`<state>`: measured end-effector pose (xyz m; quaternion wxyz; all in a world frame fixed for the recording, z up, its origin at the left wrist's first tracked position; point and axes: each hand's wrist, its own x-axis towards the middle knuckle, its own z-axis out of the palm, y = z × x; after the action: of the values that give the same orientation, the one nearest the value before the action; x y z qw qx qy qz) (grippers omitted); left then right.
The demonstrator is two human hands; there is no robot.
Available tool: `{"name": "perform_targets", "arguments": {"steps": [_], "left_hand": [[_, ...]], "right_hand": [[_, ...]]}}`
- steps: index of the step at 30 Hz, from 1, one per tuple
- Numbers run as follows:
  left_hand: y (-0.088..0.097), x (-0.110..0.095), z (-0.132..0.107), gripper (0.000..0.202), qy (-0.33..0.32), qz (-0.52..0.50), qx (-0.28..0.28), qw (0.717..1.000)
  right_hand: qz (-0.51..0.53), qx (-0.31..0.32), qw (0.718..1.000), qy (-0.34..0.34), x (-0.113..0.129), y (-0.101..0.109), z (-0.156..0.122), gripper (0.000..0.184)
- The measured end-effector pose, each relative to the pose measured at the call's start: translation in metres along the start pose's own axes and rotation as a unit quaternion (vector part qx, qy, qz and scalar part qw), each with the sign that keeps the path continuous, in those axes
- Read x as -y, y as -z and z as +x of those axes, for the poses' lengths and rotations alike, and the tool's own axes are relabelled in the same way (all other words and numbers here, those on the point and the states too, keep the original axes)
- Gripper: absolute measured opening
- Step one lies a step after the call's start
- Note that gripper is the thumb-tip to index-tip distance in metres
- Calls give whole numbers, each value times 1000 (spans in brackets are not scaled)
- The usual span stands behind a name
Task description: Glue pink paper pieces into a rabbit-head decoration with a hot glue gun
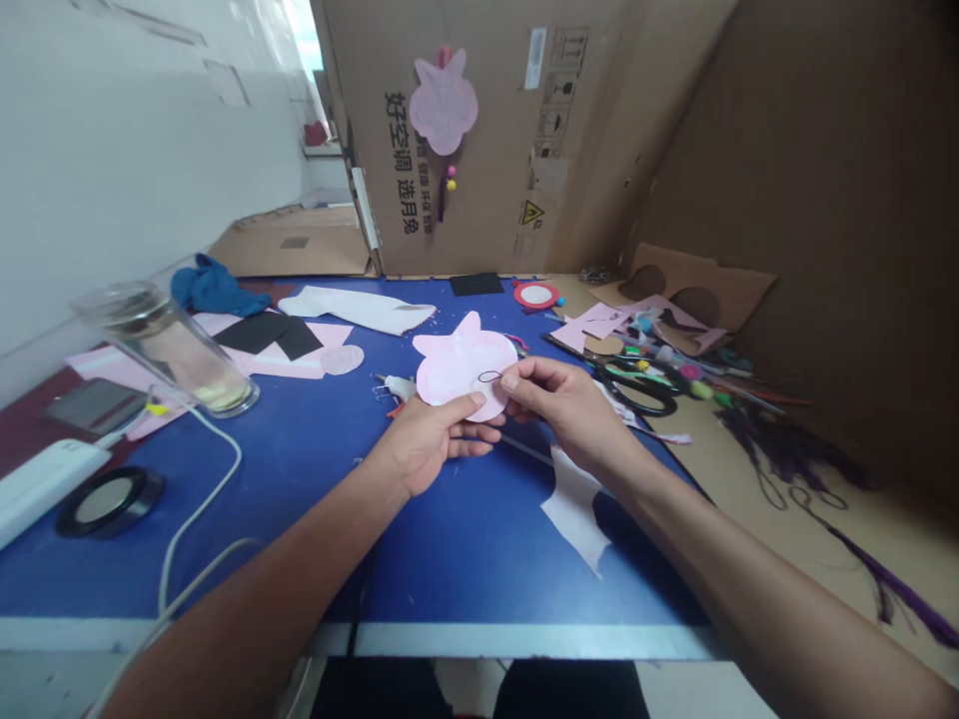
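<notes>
My left hand (442, 429) grips a pale pink flower-shaped cutout (457, 364) with two ear-like points, thumb on top and fingers beneath. A thin dark cord loop (489, 376) lies over the cutout's lower right part, its end pinched between the thumb and finger of my right hand (550, 399). The right fingertips are close to the cutout's right edge; whether they touch it I cannot tell. Behind the cutout, a glue gun (400, 387) is partly hidden. A white scrap (576, 507) lies on the table below my right hand.
A glass of liquid (176, 345), black tape roll (110, 501) and white power strip (49, 489) with a cable stand left. Black-handled scissors (640, 387) and purple tassels (794, 449) lie right. A similar pink cutout (444, 105) hangs on the cardboard wall (486, 230) behind.
</notes>
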<state>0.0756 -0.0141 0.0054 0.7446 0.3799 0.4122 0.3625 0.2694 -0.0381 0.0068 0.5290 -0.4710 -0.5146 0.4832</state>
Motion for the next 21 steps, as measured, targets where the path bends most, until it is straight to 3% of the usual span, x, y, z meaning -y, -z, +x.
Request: {"name": "perform_targets", "arguments": {"steps": [10, 21], "left_hand": [[1, -5, 3, 13, -4, -78, -70, 994], [3, -13, 3, 28, 27, -141, -65, 987]], "right_hand": [[-65, -43, 996, 45, 0, 1, -2, 32], [-138, -45, 986, 84, 3, -9, -9, 26]]}}
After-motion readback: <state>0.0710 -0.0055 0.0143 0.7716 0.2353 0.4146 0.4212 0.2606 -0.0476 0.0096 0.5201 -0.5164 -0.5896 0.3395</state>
